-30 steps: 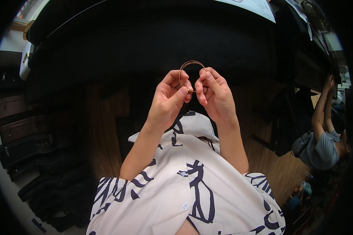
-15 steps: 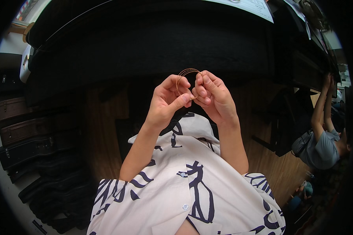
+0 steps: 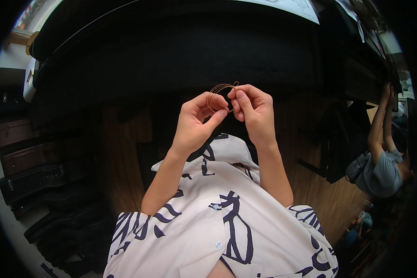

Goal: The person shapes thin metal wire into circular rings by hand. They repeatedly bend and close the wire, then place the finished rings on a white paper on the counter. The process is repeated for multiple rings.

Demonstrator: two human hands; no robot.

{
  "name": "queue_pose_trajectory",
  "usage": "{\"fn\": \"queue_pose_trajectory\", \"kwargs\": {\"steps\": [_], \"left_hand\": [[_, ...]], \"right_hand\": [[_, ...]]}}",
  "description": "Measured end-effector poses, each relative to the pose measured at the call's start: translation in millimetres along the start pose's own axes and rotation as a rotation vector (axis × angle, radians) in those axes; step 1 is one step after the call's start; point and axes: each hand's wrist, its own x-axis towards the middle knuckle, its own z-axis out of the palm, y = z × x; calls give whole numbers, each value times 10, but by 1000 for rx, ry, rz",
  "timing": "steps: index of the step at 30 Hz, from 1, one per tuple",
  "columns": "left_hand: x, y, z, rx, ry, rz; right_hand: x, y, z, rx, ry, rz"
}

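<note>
- We see the coil (image 3: 221, 86), thin and copper-coloured, held upright between both hands, near the far black panel (image 3: 180, 51).
- Our left hand (image 3: 194, 120) grips its lower near side between thumb and fingers.
- Our right hand (image 3: 257, 111) pinches its right side, a small loop standing above the fingertips.
- To the left we see a row of dark cases (image 3: 32, 180).
- Far right lies a white sheet (image 3: 292, 6); at right, another person (image 3: 382, 173) reaches forward.

Two bare hands (image 3: 192, 123) (image 3: 258, 113) are holding one round copper-coloured wire coil (image 3: 221, 86), and two brown rectangular cases (image 3: 15, 133) (image 3: 30, 157) are showing.
</note>
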Motion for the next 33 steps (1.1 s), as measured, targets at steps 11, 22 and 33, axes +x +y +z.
{"fn": "queue_pose_trajectory", "kwargs": {"steps": [11,22,33], "left_hand": [[81,172,-27,275,69,218],[158,181,39,742,83,534],[153,122,-86,-56,-210,-228]], "right_hand": [[-68,-118,-68,-498,-5,-175],[-77,-244,-139,-614,-76,-189],[-72,-171,-139,-676,-57,-353]]}}
